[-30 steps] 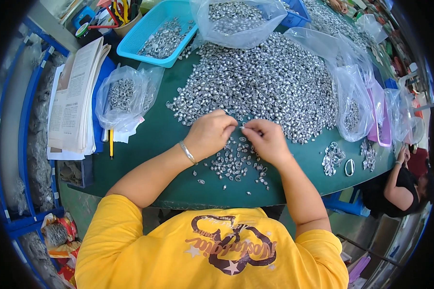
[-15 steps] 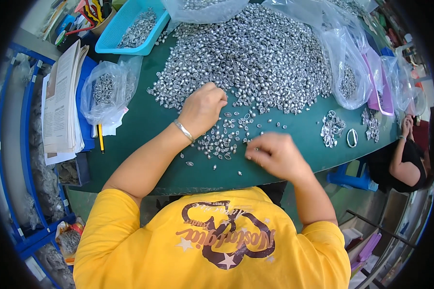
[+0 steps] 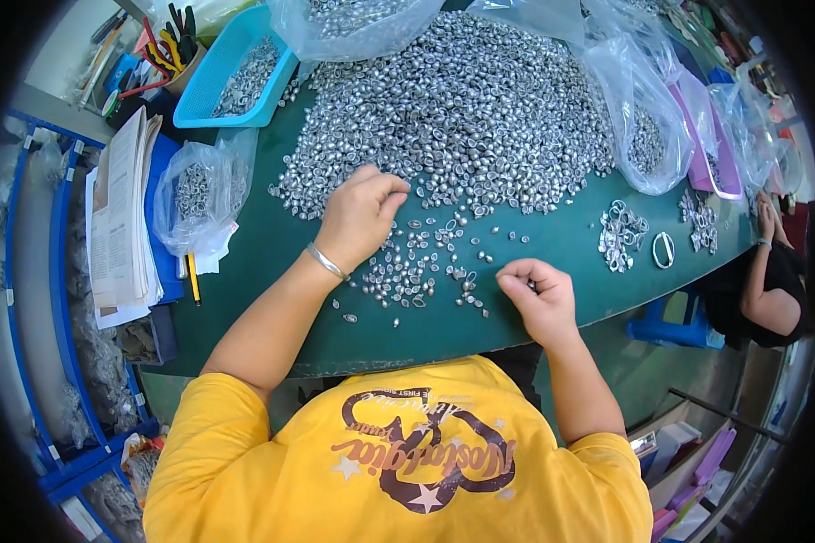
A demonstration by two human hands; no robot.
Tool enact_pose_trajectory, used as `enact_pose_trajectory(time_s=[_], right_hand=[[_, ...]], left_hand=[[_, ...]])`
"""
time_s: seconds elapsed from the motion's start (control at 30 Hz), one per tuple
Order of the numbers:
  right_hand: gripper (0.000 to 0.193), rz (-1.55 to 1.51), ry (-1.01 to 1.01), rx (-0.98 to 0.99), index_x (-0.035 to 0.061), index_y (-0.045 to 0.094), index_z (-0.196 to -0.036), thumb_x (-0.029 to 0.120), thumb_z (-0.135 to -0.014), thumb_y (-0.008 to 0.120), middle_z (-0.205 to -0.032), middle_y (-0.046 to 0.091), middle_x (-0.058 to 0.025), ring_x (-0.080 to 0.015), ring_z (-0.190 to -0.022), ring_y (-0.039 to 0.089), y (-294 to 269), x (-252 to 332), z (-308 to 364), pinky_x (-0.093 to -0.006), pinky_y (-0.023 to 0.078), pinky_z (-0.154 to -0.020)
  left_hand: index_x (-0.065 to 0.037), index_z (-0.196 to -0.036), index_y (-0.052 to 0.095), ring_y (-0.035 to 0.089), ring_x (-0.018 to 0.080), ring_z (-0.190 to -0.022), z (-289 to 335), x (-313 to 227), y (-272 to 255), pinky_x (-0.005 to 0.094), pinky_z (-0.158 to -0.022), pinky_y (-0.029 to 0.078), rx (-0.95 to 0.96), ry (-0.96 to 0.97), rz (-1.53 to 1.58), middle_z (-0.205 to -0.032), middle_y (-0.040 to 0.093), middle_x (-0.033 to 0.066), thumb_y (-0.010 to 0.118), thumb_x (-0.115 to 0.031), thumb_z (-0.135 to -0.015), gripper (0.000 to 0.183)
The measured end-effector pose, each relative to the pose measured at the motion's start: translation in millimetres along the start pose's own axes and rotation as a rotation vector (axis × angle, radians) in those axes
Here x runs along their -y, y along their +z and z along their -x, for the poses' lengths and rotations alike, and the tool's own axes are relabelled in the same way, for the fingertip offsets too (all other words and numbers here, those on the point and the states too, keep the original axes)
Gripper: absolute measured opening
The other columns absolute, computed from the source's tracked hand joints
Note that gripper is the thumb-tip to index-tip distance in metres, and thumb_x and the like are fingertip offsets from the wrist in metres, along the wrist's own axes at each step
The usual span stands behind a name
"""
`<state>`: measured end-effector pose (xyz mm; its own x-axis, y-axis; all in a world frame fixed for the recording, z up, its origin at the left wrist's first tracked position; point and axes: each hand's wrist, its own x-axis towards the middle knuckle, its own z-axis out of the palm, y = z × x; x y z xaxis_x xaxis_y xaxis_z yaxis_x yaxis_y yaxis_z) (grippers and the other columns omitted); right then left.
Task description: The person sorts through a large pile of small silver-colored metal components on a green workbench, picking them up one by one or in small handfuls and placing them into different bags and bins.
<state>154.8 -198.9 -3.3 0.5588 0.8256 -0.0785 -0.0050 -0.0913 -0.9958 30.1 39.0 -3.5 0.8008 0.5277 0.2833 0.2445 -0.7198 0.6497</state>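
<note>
A large heap of small silver-grey, oval metal pieces (image 3: 444,109) covers the far part of the green tabletop (image 3: 281,317). My left hand (image 3: 358,217), with a silver bangle (image 3: 328,262) on its wrist, is at the heap's near edge. Its thumb and forefinger are pressed together; what lies between them is too small to make out. Nearer to me is a loose scatter of the same pieces (image 3: 407,271). To the right of this scatter, my right hand (image 3: 545,303) is curled closed, palm partly turned up, and some small metal pieces (image 3: 532,286) show inside its fingers.
A turquoise basket (image 3: 281,86) and clear plastic bags (image 3: 647,145) hold more pieces. Small metal clusters (image 3: 622,235) and a ring-shaped piece (image 3: 663,251) lie at right, near a purple tray (image 3: 726,172). Papers (image 3: 118,217) stand at left. Another person's arm (image 3: 761,235) shows far right.
My right hand has drawn away from the scatter, to the right, and turned so its curled fingers show. My left hand has shifted slightly left and down along the heap's edge. The whole view has tilted a little.
</note>
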Motion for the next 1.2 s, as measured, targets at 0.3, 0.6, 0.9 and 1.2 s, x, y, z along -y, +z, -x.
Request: enact_pose_trajectory(time_s=[0.3, 0.6, 0.9, 1.2], right_hand=[[0.008, 0.758, -0.440, -0.025, 0.0080, 0.065, -0.086, 0.012, -0.079, 0.065, -0.070, 0.059, -0.0090, -0.0285, -0.061, 0.060, 12.3, 6.8, -29.5, -0.0369, 0.049, -0.054], [0.011, 0.816, -0.461, -0.057, 0.0081, 0.066, -0.089, 0.013, -0.080, 0.064, -0.075, 0.062, -0.0112, -0.0283, -0.062, 0.060, 24.5, 3.1, -69.7, -0.0381, 0.050, -0.057], [0.013, 0.200, 0.034, 0.022, -0.0009, 0.068, -0.087, 0.010, -0.084, 0.061, -0.070, 0.064, -0.0037, -0.0104, -0.059, 0.055, 6.6, 28.6, -75.1, -0.0242, 0.045, -0.055], [0.009, 1.011, -0.526, -0.028, 0.0111, 0.066, -0.085, 0.011, -0.078, 0.060, -0.067, 0.058, -0.0067, -0.0259, -0.063, 0.062, 35.7, 3.9, -93.7, -0.0369, 0.050, -0.055]], left_hand=[[-0.006, -0.082, 0.066, 0.060, 0.0271, -0.069, -2.9, -2.7, 23.4, 0.0347, -0.062, 0.048, -0.001, 0.077, -0.100, -0.076, 0.057, 0.0087, 0.067, -0.008, -0.077, 0.006], [-0.003, -0.083, 0.065, 0.053, 0.0204, -0.058, -9.3, -1.4, 0.0, 0.0308, -0.056, 0.043, -0.107, -0.063, -0.028, -0.069, 0.053, 0.0072, 0.066, -0.003, -0.077, 0.006], [-0.005, -0.082, 0.067, 0.058, 0.0236, -0.066, -15.0, 4.1, 19.0, 0.0329, -0.060, 0.046, -0.036, 0.102, -0.131, -0.071, 0.056, 0.0080, 0.070, -0.009, -0.075, 0.008], [-0.002, -0.082, 0.055, 0.048, 0.0118, -0.055, 4.6, -12.5, -4.8, 0.0224, -0.043, 0.037, 0.188, -0.781, 1.074, -0.068, 0.055, 0.0055, 0.052, -0.002, -0.081, 0.002]])
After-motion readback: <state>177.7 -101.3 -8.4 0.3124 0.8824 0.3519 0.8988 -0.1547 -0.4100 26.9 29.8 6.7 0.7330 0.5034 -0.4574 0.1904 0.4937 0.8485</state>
